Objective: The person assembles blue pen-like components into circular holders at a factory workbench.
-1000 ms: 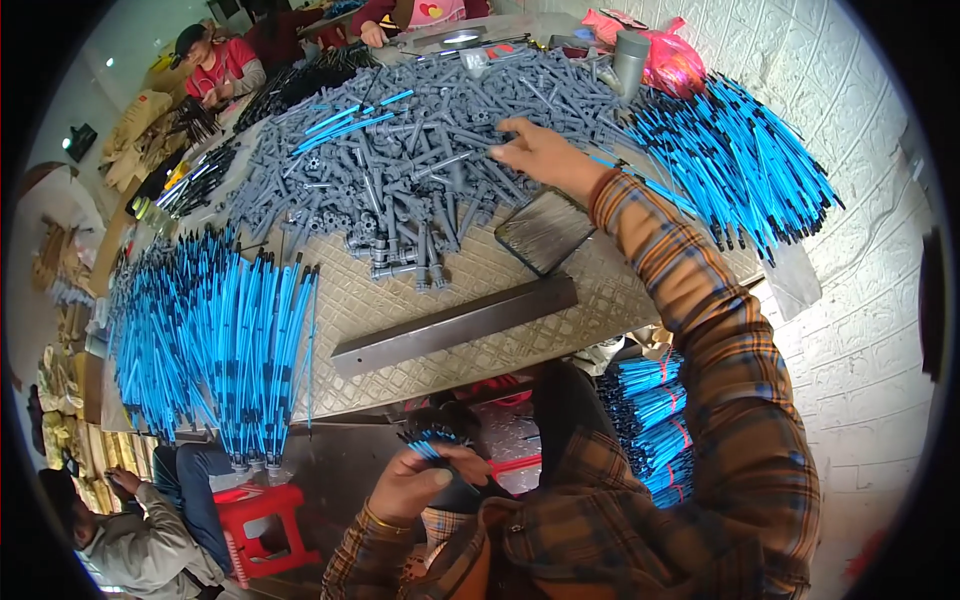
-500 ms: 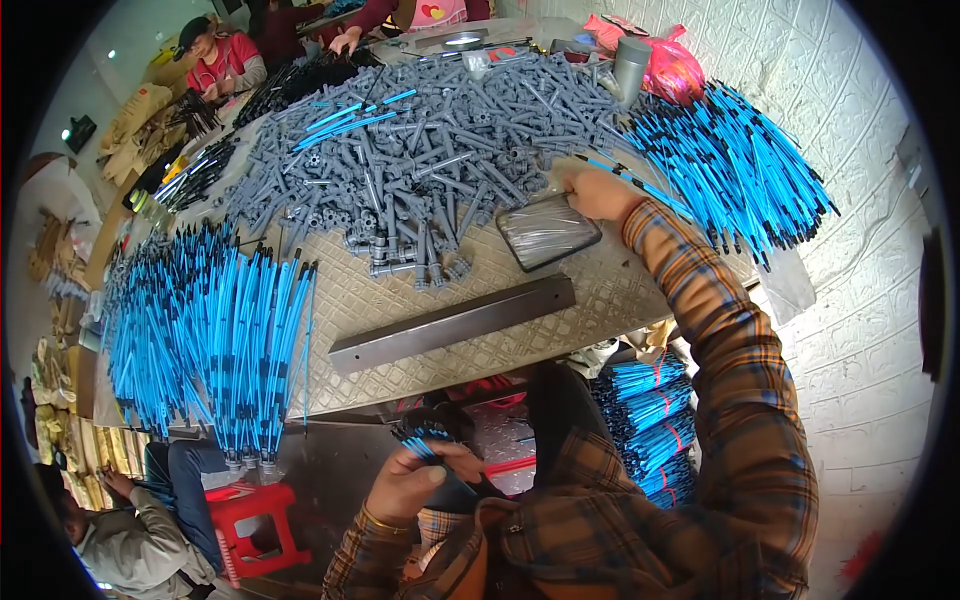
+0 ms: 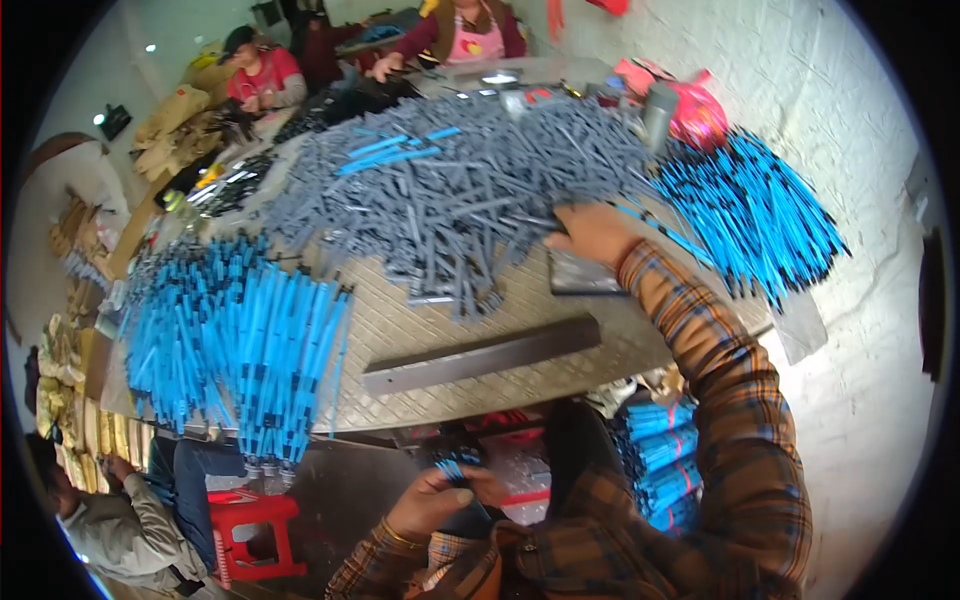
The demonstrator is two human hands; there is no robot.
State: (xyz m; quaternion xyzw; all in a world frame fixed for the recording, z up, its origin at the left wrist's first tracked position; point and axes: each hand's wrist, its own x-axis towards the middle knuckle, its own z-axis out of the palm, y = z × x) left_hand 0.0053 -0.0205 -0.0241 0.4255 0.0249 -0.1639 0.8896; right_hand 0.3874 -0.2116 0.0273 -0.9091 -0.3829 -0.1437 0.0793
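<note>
My left hand [image 3: 432, 503], low in front of my lap, is closed around a small bunch of thin blue-and-black rods [image 3: 452, 468]. Over the table, my right hand [image 3: 598, 233] reaches to the right front edge of a heap of grey plastic tubular parts [image 3: 450, 190]. Its thumb and fingers are apart, and I make out nothing between them, though motion blurs the fingertips. Partly covered by that hand is a dark-rimmed flat pad [image 3: 585, 277] with a shiny top. A blue rod [image 3: 680, 238] lies just right of the hand.
Piles of blue-and-black rods lie on the left [image 3: 235, 345] and the right [image 3: 755, 215]. A dark metal bar [image 3: 485, 352] rests near the table's front edge. Tied rod bundles [image 3: 662, 455] stand below the table. A red stool [image 3: 255, 535] is at lower left. Other people sit around.
The whole view has shifted, so the table appears lower and further right. My right hand has moved left relative to the pad, toward the grey heap. My left hand keeps its rods.
</note>
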